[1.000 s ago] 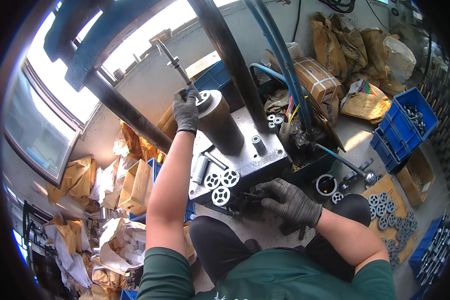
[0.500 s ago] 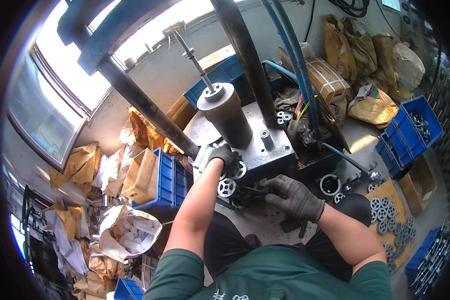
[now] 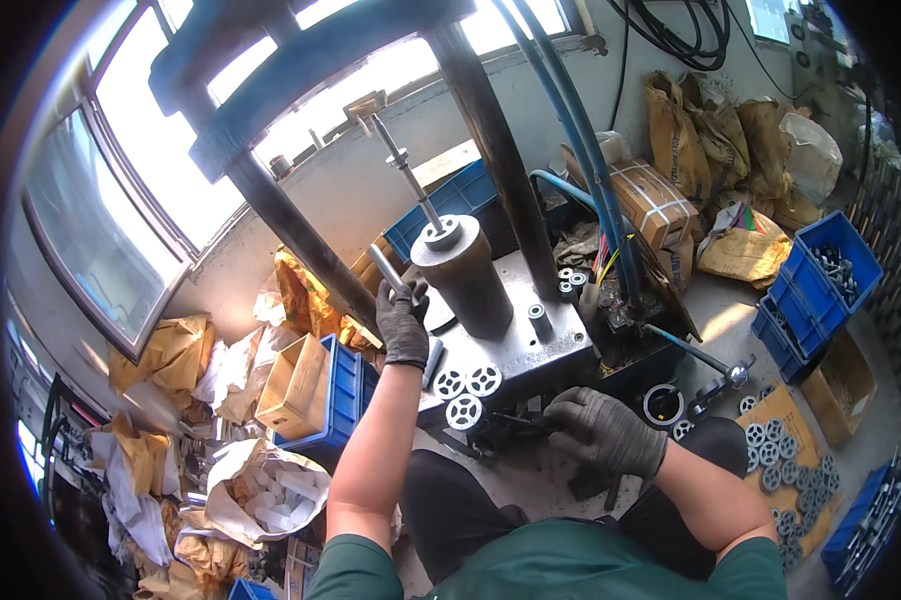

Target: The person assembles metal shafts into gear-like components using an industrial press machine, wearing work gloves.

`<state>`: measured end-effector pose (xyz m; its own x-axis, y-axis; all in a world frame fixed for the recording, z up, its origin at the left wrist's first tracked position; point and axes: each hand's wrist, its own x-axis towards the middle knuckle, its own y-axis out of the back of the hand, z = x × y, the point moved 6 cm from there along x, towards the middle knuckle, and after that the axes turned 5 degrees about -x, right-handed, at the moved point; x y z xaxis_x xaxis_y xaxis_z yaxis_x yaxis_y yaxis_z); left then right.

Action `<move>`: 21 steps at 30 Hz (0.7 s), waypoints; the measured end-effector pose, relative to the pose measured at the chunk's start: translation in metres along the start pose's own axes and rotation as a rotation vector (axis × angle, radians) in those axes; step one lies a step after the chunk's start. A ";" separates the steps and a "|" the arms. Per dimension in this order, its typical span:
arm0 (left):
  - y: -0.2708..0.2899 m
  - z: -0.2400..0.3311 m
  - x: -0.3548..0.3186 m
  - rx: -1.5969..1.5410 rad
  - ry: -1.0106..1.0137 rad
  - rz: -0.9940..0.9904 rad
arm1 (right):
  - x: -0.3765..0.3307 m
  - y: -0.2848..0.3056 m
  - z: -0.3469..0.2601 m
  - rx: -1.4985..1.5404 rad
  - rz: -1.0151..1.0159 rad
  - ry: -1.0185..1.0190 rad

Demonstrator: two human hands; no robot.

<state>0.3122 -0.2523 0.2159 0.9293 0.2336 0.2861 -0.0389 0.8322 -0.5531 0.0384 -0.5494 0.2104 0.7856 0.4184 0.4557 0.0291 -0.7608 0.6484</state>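
Note:
My left hand (image 3: pixel 403 325), in a dark grey glove, is closed round a shiny metal tube (image 3: pixel 387 268), raised tilted above the left part of the press's steel table (image 3: pixel 526 290). Beside this hand stands a thick dark cylinder (image 3: pixel 466 285) with a spoked wheel part and an upright metal shaft (image 3: pixel 411 185) on top. Another grey tube (image 3: pixel 433 362) lies at the table's near left edge, by several spoked metal wheels (image 3: pixel 465 411). My gloved right hand (image 3: pixel 611 432) is low in front of the table, its fingers curled at the end of a dark lever (image 3: pixel 516 420).
Thick press columns (image 3: pixel 306 235) rise on both sides of the cylinder. A short ringed part (image 3: pixel 540 320) stands on the table's right. Blue crates (image 3: pixel 821 270) and a cardboard sheet (image 3: pixel 786 450) with several wheels lie right; a wooden box (image 3: pixel 293 385) and an open sack (image 3: pixel 271 490) are left.
My left hand has moved up from the near left part of the table and now holds up a metal tube. My right hand stays by the lever. The view has shifted slightly.

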 end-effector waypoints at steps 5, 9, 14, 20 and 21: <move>-0.140 0.130 0.053 0.080 -0.462 -0.298 | -0.013 0.086 -0.080 -0.337 0.165 0.178; -0.197 0.187 0.139 0.349 -0.853 -0.420 | -0.017 0.133 -0.091 -0.853 0.130 0.001; -0.242 0.179 0.166 0.951 -0.801 -0.332 | -0.040 0.142 -0.042 -0.940 -0.151 -0.304; -0.232 0.176 0.134 0.444 -0.515 -0.391 | -0.041 0.142 -0.002 -0.891 -0.331 -0.427; -0.230 0.173 0.127 0.320 -0.459 -0.417 | -0.042 0.145 0.005 -0.891 -0.334 -0.432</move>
<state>0.3760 -0.3275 0.5149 0.6441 -0.0074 0.7649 0.1155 0.9894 -0.0877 0.0127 -0.6795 0.2826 0.9807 0.1937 0.0280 -0.0433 0.0751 0.9962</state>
